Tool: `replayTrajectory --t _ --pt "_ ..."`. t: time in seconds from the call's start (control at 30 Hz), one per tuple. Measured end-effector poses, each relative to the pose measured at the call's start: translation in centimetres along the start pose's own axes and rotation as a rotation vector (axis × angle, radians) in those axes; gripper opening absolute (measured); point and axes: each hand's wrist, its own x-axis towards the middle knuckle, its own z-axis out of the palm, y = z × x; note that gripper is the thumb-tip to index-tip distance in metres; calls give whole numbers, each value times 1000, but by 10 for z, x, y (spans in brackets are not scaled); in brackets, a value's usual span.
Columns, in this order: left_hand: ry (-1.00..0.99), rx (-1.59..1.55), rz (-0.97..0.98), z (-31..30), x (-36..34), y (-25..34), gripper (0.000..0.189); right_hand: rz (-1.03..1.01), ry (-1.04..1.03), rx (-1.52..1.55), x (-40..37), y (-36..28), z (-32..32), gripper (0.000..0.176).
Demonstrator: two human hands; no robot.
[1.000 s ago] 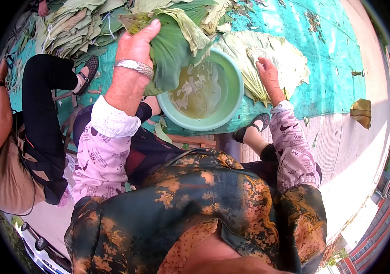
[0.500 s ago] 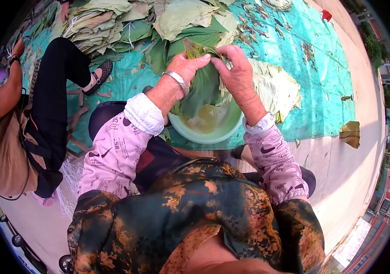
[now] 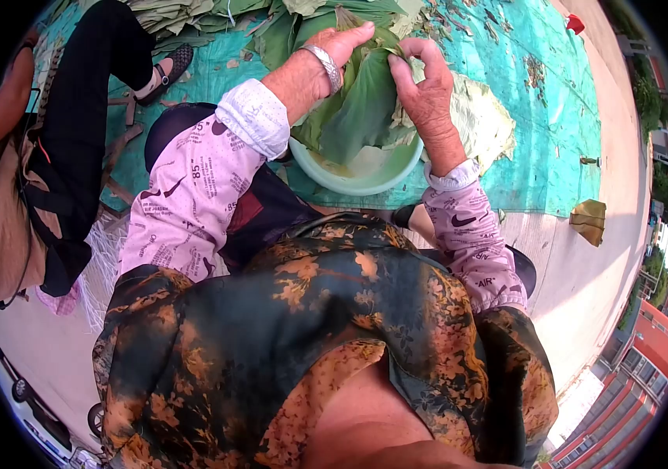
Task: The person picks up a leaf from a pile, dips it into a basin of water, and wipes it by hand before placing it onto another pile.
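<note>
leaf (image 3: 363,109) in both hands (image 3: 430,95), basin (image 3: 356,185) beneath

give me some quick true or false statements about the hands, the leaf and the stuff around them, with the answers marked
1. The left hand and right hand both grip one green leaf. True.
2. The leaf partly hides a pale green basin. True.
3. The jewellery is on the right wrist. False: a silver bracelet circles the left wrist.
4. Only bare ground shows. False: a turquoise tarp covers part of it.
5. The leaf lies flat on the tarp. False: the hands hold it up.
</note>
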Motion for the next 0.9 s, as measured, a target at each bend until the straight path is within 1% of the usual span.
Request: replayTrajectory --t 0.1,0.2,0.3,0.43,0.53,0.63,0.67,0.77,0.8,0.83,0.9 --pt "0 44 -25 2 -2 -2 29 14 -20 -43 -4 -1 1 18" --pt "-165 -10 -71 8 -7 2 27 67 -15 -40 -2 -7 0 19" --pt "-104 -11 -118 6 -6 3 30 -77 -64 -98 -3 0 -1 20" --pt "9 13 -57 1 3 -1 34 -105 -13 -13 -6 0 -4 16" --pt "94 69 -18 -2 6 -2 35 198 -39 117 -13 -12 -16 15" --pt "167 106 67 -2 8 -1 37 378 -113 313 -15 0 -24 18" --pt "197 133 105 -3 10 -2 37 500 -156 436 -16 0 -26 21" --pt "273 147 188 1 -1 5 39 550 -411 435 -18 15 -39 20" --pt "296 140 211 1 -6 7 40 620 -425 419 -22 23 -43 17" --pt "326 163 209 -6 4 10 39 649 -470 465 -21 28 -49 16" --pt "329 111 242 -17 7 16 38 728 -429 489 -20 34 -59 16"
